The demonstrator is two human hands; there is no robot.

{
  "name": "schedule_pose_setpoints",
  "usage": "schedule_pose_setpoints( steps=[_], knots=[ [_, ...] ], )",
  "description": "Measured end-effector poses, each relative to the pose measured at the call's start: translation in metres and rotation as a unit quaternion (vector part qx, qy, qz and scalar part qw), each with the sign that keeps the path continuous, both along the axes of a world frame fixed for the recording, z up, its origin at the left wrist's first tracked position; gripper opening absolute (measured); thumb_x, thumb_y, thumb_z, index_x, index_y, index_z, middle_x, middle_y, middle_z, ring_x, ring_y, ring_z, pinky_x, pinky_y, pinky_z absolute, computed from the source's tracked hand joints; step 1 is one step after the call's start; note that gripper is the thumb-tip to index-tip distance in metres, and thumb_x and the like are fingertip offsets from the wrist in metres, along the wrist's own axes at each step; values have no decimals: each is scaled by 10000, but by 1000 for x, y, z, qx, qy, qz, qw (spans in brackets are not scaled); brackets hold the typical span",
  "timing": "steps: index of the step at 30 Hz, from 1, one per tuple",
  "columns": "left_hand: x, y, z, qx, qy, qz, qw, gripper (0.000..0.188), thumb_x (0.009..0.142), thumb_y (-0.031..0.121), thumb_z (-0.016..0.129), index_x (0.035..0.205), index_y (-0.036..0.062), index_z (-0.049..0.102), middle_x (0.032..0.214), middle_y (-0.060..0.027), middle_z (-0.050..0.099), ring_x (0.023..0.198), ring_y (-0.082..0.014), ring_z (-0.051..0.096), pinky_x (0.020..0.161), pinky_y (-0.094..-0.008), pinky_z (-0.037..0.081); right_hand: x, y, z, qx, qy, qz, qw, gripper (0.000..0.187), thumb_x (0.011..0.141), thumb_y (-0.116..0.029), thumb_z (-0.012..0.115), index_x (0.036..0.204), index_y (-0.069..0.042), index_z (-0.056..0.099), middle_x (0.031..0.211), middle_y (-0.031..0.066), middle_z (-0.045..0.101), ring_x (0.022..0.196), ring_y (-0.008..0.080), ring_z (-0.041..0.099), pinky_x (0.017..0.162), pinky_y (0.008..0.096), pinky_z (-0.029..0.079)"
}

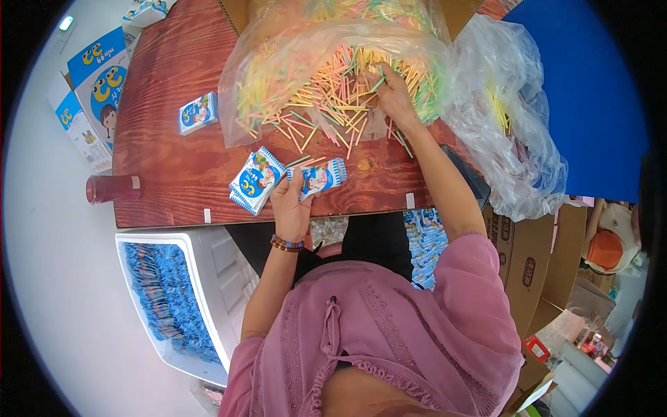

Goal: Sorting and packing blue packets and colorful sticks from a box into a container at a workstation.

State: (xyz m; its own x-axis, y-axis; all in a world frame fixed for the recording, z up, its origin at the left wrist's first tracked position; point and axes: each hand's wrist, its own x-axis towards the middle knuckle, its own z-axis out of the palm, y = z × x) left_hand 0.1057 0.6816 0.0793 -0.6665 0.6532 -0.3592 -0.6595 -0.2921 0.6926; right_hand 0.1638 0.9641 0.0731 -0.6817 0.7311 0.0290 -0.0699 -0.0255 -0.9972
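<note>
Thumb up, my left hand (290, 205) grips a small blue-and-white packet (323, 178) near the table's front edge. A few pink and green sticks lie at the packet's far side; whether they are inside it I cannot tell. Against that hand's fingers rests a small stack of similar packets (254, 182). My right hand (394, 101) reaches into a heap of thin pink, yellow and green sticks (337, 87), its fingers closed around a few, with a green one showing at the fingertips. The heap spills from a large clear plastic bag (233, 94) onto the red wooden table (174, 163).
Another packet stack (198, 113) lies at the left. A reddish jar (114, 189) sits at the left edge. Below stands a white foam box (229, 278) of packets. Crumpled plastic (500, 118) and cardboard boxes (517, 257) are on the right.
</note>
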Motion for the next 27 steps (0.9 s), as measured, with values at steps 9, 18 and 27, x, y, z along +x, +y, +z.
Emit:
schedule_pose_setpoints(
  steps=[9,18,27],
  knots=[
    [0,0,1,-10,2,1,1000,132,949,151,557,964,37,623,886,-36,659,753,-124,634,599,-279,523,-1,6,9,113,24,-80,990,229,986,-198,482,1050,9,557,868,57,668,859,129,601,797,267,485],
    [-2,2,7,21,-52,1,998,138,953,189,560,923,63,608,902,-32,632,748,-107,547,634,-268,458,12,12,-3,460,-127,-89,874,256,987,-256,471,1023,-21,566,963,74,643,903,205,589,866,328,445],
    [-2,26,29,47,-69,15,996,216,953,225,562,876,31,618,853,-34,625,710,-120,547,646,-282,484,5,-21,38,-242,311,-47,918,328,1000,-170,411,1092,122,530,1077,174,630,1118,291,558,1023,380,397]
  ],
)
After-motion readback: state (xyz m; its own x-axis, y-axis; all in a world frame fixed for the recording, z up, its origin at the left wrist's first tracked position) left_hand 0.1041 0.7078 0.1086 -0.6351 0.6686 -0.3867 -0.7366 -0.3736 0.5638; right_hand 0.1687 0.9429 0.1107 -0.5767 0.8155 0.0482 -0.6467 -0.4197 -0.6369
